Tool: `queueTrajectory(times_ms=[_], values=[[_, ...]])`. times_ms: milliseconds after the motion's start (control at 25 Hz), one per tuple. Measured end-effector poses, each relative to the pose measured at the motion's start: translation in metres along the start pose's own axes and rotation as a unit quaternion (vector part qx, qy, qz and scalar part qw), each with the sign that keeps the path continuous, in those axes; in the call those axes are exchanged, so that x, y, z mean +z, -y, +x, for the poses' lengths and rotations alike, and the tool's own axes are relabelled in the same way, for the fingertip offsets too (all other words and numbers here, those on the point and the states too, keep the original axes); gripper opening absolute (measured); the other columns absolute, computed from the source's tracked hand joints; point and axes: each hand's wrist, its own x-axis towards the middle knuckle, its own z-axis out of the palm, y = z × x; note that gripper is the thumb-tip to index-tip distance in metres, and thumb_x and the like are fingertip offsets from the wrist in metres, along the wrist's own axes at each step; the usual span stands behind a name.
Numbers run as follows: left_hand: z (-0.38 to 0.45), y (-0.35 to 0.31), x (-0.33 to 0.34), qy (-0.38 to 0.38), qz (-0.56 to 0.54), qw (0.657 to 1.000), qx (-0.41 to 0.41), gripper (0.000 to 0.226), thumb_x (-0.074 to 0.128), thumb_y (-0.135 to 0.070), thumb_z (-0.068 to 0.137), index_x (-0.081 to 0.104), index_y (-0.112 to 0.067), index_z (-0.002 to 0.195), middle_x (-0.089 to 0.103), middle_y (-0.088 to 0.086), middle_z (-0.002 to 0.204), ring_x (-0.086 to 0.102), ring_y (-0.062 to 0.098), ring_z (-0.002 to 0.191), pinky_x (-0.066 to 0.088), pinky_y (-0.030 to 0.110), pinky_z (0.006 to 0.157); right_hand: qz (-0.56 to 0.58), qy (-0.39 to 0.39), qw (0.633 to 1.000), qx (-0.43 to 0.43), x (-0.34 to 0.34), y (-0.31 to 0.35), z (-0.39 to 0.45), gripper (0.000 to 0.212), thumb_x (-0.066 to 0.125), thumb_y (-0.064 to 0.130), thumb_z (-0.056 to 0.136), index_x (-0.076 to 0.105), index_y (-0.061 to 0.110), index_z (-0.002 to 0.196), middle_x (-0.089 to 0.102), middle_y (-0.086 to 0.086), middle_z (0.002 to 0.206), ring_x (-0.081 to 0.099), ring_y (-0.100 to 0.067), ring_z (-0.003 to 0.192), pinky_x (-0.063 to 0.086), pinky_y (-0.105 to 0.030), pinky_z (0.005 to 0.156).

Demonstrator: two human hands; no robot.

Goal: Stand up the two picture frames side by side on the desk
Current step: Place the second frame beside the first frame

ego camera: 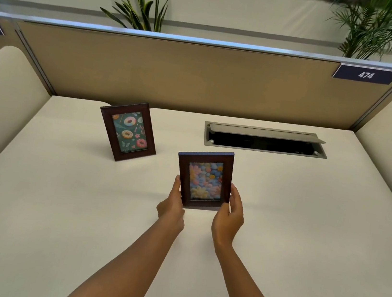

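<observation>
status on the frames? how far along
One done: the donut frame stands upright on the desk. In hand: the flower frame, gripped at its sides by the left hand and right hand. Left: stand it beside the donut frame and let go.

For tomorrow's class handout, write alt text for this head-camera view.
Both hands, left hand and right hand, hold a flower picture frame upright by its sides above a white desk. A donut picture frame already stands behind and left of it.
</observation>
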Motion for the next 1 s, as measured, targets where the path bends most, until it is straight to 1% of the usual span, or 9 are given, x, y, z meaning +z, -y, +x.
queueTrajectory(times_ms=[160,240,360,440,640,760,880,920,1000], values=[[0.010,-0.022,0.008,0.007,-0.014,1.000,0.013,0.066,0.071,-0.066,0.077,0.063,-0.009,0.111,0.069,0.006,0.115,0.064,0.026,0.116,0.046,0.037,0.101,0.009,0.009,1.000,-0.005,0.024,0.011,0.025,0.047,0.044,-0.005,0.097,0.056,0.025,0.132,0.060,0.007,0.125,0.055,-0.011,0.119,0.053,-0.034,0.094],[0.019,-0.036,0.012,0.010,-0.021,1.000,0.019,0.068,0.071,-0.067,0.076,0.063,-0.010,0.113,0.068,0.004,0.108,0.064,0.025,0.114,0.046,0.036,0.099,0.004,0.020,1.000,-0.008,0.038,0.017,0.037,0.043,0.044,-0.001,0.098,0.057,0.024,0.131,0.061,0.004,0.127,0.055,-0.011,0.118,0.054,-0.033,0.091],[0.038,-0.059,0.018,-0.002,-0.029,0.999,0.028,0.069,0.075,-0.068,0.071,0.062,-0.009,0.104,0.068,0.003,0.103,0.064,0.023,0.102,0.046,0.034,0.086,0.006,0.030,1.000,0.005,0.063,0.024,0.054,0.038,0.045,0.003,0.099,0.059,0.022,0.128,0.063,0.001,0.126,0.059,-0.014,0.116,0.055,-0.030,0.088],[0.048,-0.073,0.023,-0.024,-0.030,0.998,0.040,0.072,0.077,-0.069,0.067,0.062,-0.008,0.101,0.070,0.003,0.103,0.064,0.022,0.097,0.043,0.032,0.080,0.005,0.026,0.999,0.018,0.076,0.029,0.064,0.034,0.046,0.004,0.100,0.061,0.020,0.126,0.065,-0.001,0.125,0.061,-0.017,0.115,0.055,-0.031,0.088],[0.074,-0.106,0.040,-0.055,-0.033,0.997,0.053,0.085,0.078,-0.076,0.056,0.068,-0.009,0.108,0.073,0.001,0.101,0.067,0.021,0.097,0.047,0.033,0.073,0.006,0.028,0.999,0.022,0.108,0.039,0.093,0.031,0.049,0.007,0.099,0.063,0.017,0.125,0.067,-0.003,0.123,0.061,-0.018,0.114,0.055,-0.031,0.088],[0.087,-0.120,0.047,-0.056,-0.052,0.996,0.048,0.095,0.079,-0.076,0.054,0.064,-0.008,0.118,0.070,0.004,0.115,0.063,0.020,0.101,0.044,0.034,0.078,0.013,0.046,0.999,0.016,0.124,0.041,0.108,0.032,0.048,0.005,0.099,0.064,0.017,0.124,0.066,-0.003,0.125,0.060,-0.018,0.117,0.055,-0.032,0.089],[0.097,-0.128,0.051,-0.058,-0.072,0.995,0.047,0.101,0.079,-0.075,0.055,0.058,-0.008,0.127,0.066,0.006,0.129,0.061,0.024,0.116,0.042,0.036,0.083,0.003,0.070,0.997,0.010,0.135,0.039,0.117,0.032,0.047,0.004,0.100,0.064,0.017,0.124,0.065,-0.004,0.127,0.060,-0.020,0.119,0.055,-0.035,0.091],[0.100,-0.129,0.052,-0.062,-0.075,0.994,0.046,0.101,0.079,-0.075,0.055,0.057,-0.007,0.127,0.066,0.006,0.130,0.061,0.024,0.117,0.042,0.036,0.082,-0.001,0.076,0.997,0.009,0.138,0.038,0.120,0.032,0.047,0.004,0.100,0.064,0.017,0.124,0.065,-0.005,0.127,0.059,-0.020,0.119,0.054,-0.035,0.091],[0.105,-0.131,0.052,-0.079,-0.075,0.993,0.047,0.099,0.080,-0.075,0.053,0.059,-0.009,0.123,0.068,0.005,0.123,0.063,0.022,0.108,0.044,0.035,0.080,-0.007,0.085,0.996,0.007,0.141,0.035,0.124,0.032,0.048,0.003,0.099,0.064,0.017,0.124,0.066,-0.005,0.126,0.059,-0.021,0.120,0.054,-0.036,0.091]])
